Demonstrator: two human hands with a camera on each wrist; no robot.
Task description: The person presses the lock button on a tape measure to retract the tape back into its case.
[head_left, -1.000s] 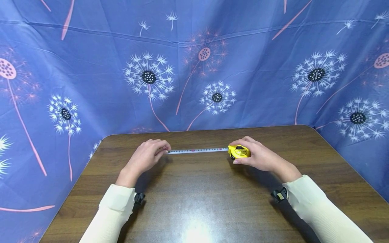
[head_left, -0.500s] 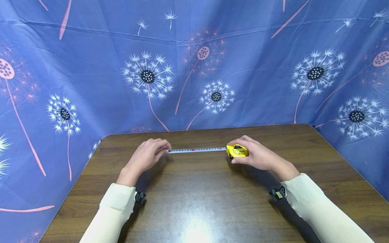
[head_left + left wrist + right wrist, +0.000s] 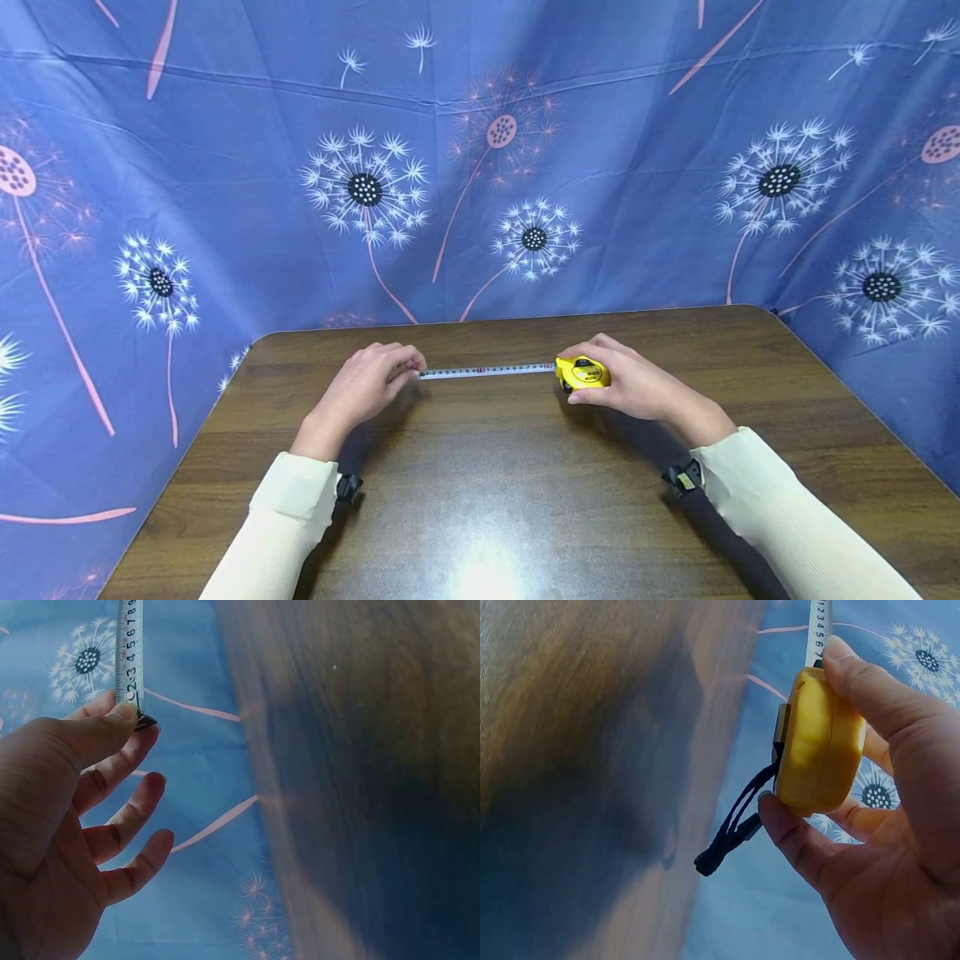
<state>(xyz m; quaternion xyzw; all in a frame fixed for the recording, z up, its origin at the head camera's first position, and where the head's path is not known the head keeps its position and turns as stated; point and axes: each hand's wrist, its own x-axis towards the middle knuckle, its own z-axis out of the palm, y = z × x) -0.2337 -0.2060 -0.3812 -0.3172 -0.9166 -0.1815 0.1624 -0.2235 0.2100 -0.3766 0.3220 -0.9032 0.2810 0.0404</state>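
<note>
My left hand (image 3: 364, 387) pinches the tape blade (image 3: 487, 372) by its end, right hand (image 3: 647, 387) clamps the yellow case (image 3: 588, 374) over the table (image 3: 480, 467); slightly less blade out now, so it's apparently winding in.

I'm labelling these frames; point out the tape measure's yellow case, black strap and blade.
Yellow case (image 3: 821, 742): right wrist view, middle of visible shell.
Black strap (image 3: 714, 853): right wrist view, near lower end.
Blade (image 3: 487, 372): head view, midway along.

Lettering (image 3: 589, 374) on tape measure (image 3: 582, 375) illegibly small
</note>
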